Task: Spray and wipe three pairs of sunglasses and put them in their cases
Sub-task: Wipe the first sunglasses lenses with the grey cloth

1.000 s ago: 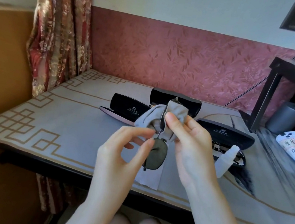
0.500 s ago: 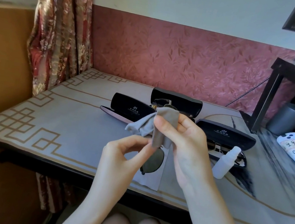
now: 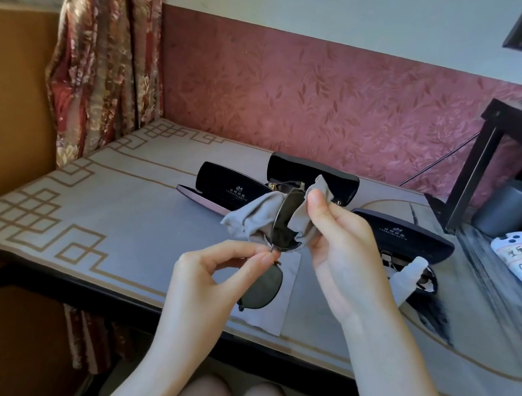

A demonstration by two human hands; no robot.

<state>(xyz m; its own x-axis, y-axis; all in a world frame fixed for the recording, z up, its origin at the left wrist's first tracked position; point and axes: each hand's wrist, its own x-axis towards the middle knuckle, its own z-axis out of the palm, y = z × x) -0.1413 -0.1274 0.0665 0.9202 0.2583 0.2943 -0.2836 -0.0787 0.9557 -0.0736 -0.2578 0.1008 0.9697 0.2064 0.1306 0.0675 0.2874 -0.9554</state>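
Whereas the upper lens was wholly wrapped half a second ago, the sunglasses [image 3: 263,286] are now seen with that lens bared, its dark face turned out between folds of the grey cloth [image 3: 243,219]. They are held in the air above the desk [image 3: 117,211], pinched at the bridge by the left grip [image 3: 219,269], with the second lens hanging just below that pinch. The cloth is gathered about the upper lens by the right grip [image 3: 343,246], fingers curled onto the fabric, just above and right of the left grip. The wipe of this lens is judged nearly finished; the lower lens is yet to be done. Beyond both grips three open cases are laid: left case [image 3: 221,185], far case [image 3: 313,173], right case [image 3: 405,235]. A spray bottle [image 3: 408,275] lies just right of the right grip.
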